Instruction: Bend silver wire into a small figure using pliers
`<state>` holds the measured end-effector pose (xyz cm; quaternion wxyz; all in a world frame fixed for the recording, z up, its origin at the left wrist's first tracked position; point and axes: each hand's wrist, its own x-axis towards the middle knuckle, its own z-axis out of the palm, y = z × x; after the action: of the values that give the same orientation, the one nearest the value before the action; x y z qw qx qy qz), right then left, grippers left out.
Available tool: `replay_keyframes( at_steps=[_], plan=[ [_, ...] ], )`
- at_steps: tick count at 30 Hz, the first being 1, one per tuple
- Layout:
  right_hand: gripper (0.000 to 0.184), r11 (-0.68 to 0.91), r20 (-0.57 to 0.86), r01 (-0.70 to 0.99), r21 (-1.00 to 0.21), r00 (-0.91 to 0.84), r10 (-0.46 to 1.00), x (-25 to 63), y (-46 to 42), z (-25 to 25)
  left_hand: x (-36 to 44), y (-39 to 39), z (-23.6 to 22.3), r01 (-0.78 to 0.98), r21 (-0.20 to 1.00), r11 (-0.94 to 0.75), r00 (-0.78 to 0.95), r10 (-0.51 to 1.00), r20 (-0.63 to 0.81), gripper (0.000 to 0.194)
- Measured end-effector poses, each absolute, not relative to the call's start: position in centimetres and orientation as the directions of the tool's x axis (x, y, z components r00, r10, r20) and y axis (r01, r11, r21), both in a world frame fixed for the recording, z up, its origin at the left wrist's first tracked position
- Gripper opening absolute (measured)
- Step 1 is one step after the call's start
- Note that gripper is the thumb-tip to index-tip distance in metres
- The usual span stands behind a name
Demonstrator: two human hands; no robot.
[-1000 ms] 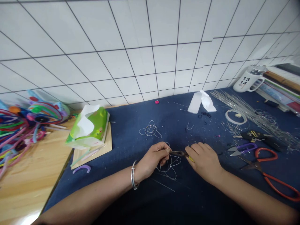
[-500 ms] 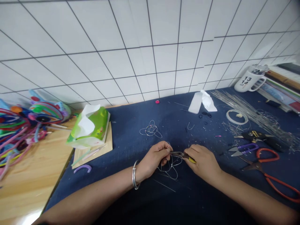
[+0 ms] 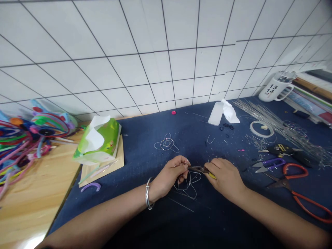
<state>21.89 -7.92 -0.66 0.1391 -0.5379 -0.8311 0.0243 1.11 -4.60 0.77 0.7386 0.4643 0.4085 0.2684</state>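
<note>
I have the looped wire piece (image 3: 190, 181) near the middle of the near edge of the table (image 3: 145, 138), its loops spread loosely below the fingers. The left hand (image 3: 164, 180) is closed on it in a pinch of thumb and fingers, seemingly to steady the spot that the pliers (image 3: 197, 169) reach. The right hand (image 3: 228, 178) wraps the yellow handles, fingers curled round, so the tool lies level and points left; I can't tell whether its tips bite, as fingertips cover them. Just beyond sits a second wire figure (image 3: 166, 140), close enough to snag a loop, I judge. A straight wire (image 3: 181, 204) lies nearer the edge, under my working space. Toward the right edge, red-handled scissors (image 3: 284, 183) and purple snips (image 3: 269, 161) crowd the right forearm's side; a wire bundle (image 3: 269, 119) runs toward the far right corner, near the mug (image 3: 272, 88).
</note>
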Motion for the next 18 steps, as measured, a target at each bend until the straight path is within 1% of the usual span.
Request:
replay_keyframes(
  at_steps=[6,10,18],
  plan=[
    [0.015,0.428,0.196,0.883,-0.191,-0.393,0.898,21.74,-8.11,-0.75,1.01,-4.62,0.55,-0.012,0.903,0.430,0.519,0.774,-0.362,0.010],
    [0.015,0.429,0.188,0.882,-0.194,-0.396,0.899,21.67,-8.11,-0.76,0.97,-4.81,0.15,0.015,0.924,0.383,0.509,0.792,-0.336,0.010],
    [0.013,0.444,0.218,0.884,-0.146,-0.409,0.886,21.68,-8.21,-0.62,1.03,-5.02,0.39,0.069,0.952,0.299,0.505,0.812,-0.291,0.012]
  ],
)
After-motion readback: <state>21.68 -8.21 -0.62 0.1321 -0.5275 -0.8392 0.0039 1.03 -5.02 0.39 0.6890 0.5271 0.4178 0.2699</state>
